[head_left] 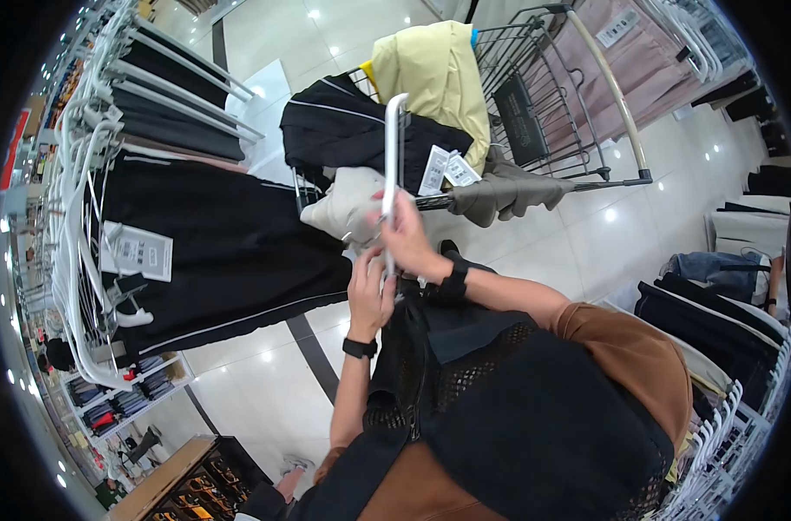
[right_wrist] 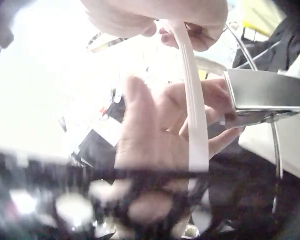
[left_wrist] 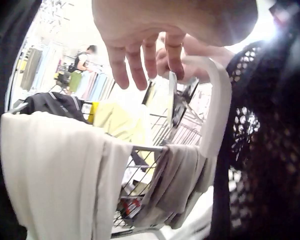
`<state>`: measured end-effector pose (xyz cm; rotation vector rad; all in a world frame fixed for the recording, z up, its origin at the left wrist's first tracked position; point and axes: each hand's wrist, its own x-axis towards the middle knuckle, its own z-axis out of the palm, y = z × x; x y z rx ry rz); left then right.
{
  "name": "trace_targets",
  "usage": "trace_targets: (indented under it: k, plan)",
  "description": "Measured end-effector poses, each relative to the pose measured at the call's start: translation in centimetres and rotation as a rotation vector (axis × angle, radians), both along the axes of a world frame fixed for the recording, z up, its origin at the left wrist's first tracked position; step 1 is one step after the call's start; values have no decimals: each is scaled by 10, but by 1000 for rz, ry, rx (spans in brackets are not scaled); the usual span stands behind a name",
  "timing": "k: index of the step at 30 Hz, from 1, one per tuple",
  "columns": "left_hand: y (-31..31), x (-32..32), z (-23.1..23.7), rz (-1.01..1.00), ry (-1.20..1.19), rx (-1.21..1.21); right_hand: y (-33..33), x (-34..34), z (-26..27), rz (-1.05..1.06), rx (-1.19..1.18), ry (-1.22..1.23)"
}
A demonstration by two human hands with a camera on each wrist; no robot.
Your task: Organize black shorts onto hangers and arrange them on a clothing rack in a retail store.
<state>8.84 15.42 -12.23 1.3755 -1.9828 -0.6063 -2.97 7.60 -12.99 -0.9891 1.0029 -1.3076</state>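
Note:
A white hanger (head_left: 396, 130) with a metal clip (right_wrist: 265, 91) stands upright before my body in the head view. My right hand (head_left: 406, 241) grips its white bar, fingers curled round it. My left hand (head_left: 371, 293) is just below, at the hanger's lower part; its fingers (left_wrist: 135, 65) hang nearly straight, and in the right wrist view they reach behind the bar to the clip, thumb raised apart. Just beyond my hands, a cream garment (left_wrist: 55, 170) and a grey-brown garment (left_wrist: 177, 175) drape over the rim of a wire shopping cart (head_left: 534, 104).
A black garment (head_left: 352, 130) and a pale yellow garment (head_left: 430, 74) with white tags (head_left: 447, 168) lie on the cart. To the left, black trousers (head_left: 222, 239) hang from a rack of white hangers (head_left: 74, 226). More clothes (head_left: 708, 321) hang at right; another person (left_wrist: 81, 67) stands beyond.

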Motion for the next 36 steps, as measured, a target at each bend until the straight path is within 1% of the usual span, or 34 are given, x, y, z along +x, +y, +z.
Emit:
trace_targets:
  k: [1, 2, 3, 4, 5, 6, 8, 9, 10, 11, 12, 13, 14, 16, 17, 18, 20, 21, 22, 23, 24, 25, 26, 28, 30, 31, 32, 33, 34, 35, 36]
  plan:
    - [-20, -13, 10, -80, 2, -45, -15, -24, -5, -8, 106, -72]
    - [-41, -24, 11, -92, 3, -42, -25, -46, -12, -63, 112, -223]
    - [-63, -34, 10, -155, 114, 88, -33, -67, -22, -188, 102, -120]
    - [-86, -45, 9, -219, 221, 220, -40, -97, 1, -201, 242, -248]
    - [-110, -56, 6, -188, 249, 295, -44, -125, -2, -260, 248, -195]
    - [-134, -68, 4, -157, 274, 370, -48, -153, -11, -323, 233, -61]
    - [-185, -79, -22, -139, 162, 335, -39, -202, 0, -351, 245, -47]
    - [-210, -83, -41, -164, 3, 262, -31, -224, -3, -367, 263, -54]
    - [-233, -87, -63, -189, -152, 186, -18, -241, 5, -367, 295, -12]
    - [-250, -92, -80, -195, -227, 182, -6, -258, -3, -365, 294, 10]
    - [-266, -99, -92, -223, -334, 269, 9, -266, 1, -420, 307, -15]
    - [-278, -104, -104, -258, -419, 237, 23, -273, 8, -425, 344, 36]
    - [-288, -108, -118, -294, -504, 205, 41, -280, 0, -424, 334, 72]
    - [-306, -112, -148, -300, -618, 171, 70, -281, 14, -396, 451, 246]
    - [-313, -115, -161, -291, -695, 298, 85, -284, 11, -336, 458, 294]
    - [-313, -123, -162, -305, -695, 297, 97, -281, 12, -327, 532, 344]
    - [-306, -135, -158, -239, -906, 293, 120, -279, 1, -257, 609, 373]
    - [-306, -138, -160, -228, -915, 296, 125, -278, -4, -264, 617, 368]
    - [-308, -140, -162, -239, -921, 297, 129, -275, -8, -245, 498, 476]
    - [-309, -140, -163, -281, -983, 315, 132, -273, -11, -222, 378, 582]
    - [-310, -139, -159, -320, -1043, 332, 129, -272, -8, -225, 382, 577]
    - [-307, -135, -152, -346, -1028, 244, 121, -270, -1, -168, 361, 656]
    - [-304, -129, -144, -380, -963, 166, 111, -270, 4, -107, 336, 736]
    - [-290, -120, -112, -423, -746, 2, 93, -271, 2, -54, 330, 754]
    - [-273, -107, -75, -517, -461, -36, 74, -268, -6, -50, 110, 774]
    - [-257, -103, -42, -501, -481, 1, 61, -266, -1, -21, 106, 770]
    - [-240, -95, -17, -509, -436, -37, 48, -260, 2, -6, 97, 764]
    - [-222, -88, 8, -495, -452, -124, 34, -253, 4, -22, 35, 710]
    - [-204, -84, 29, -475, -400, -207, 22, -245, 6, -35, -25, 655]
    - [-185, -76, 48, -452, -399, -264, 12, -239, 8, 3, -13, 712]
    - [-168, -67, 61, -436, -372, -326, 4, -230, 8, 29, -26, 706]
